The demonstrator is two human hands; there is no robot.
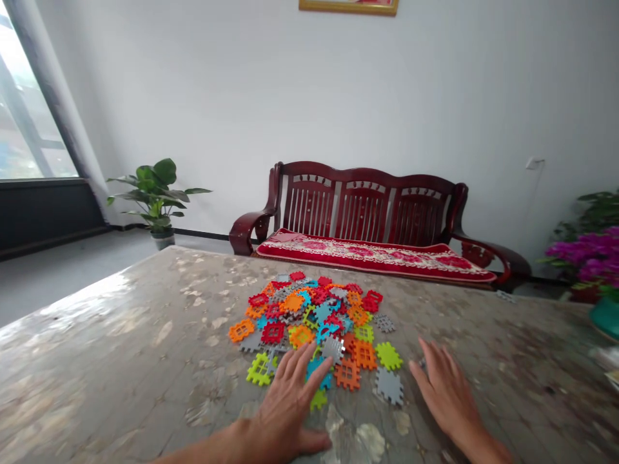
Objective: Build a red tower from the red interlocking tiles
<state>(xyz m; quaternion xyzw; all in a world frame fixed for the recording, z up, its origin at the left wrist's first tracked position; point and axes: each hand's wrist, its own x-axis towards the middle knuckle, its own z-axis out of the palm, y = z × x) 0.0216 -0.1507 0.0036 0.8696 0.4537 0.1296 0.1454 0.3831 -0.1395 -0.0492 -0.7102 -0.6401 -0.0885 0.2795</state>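
A heap of flat plastic building tiles with notched edges (pixel 293 303) lies on the table in red, orange, blue, green and grey. Several have window-like openings. My left hand (pixel 290 399) is over the near edge of the heap, fingers stretched and thumb apart, partly hiding a blue tile (pixel 319 372). Beside its fingertips is a grey tile (pixel 333 349). To the right of the heap my right hand (pixel 445 390) is spread low over the table, closest to a grey tile (pixel 389 385) and a lime green tile (pixel 388 356). A small greyish bit shows by its thumb, too unclear to name.
The tabletop (pixel 145 348) has a mottled stone-like pattern. Behind it stands a dark red wooden bench (pixel 362 206) with a red patterned cover (pixel 377 258). A potted plant (pixel 162 193) is at left; purple flowers (pixel 594 254) stand in a teal pot (pixel 607 316) at right.
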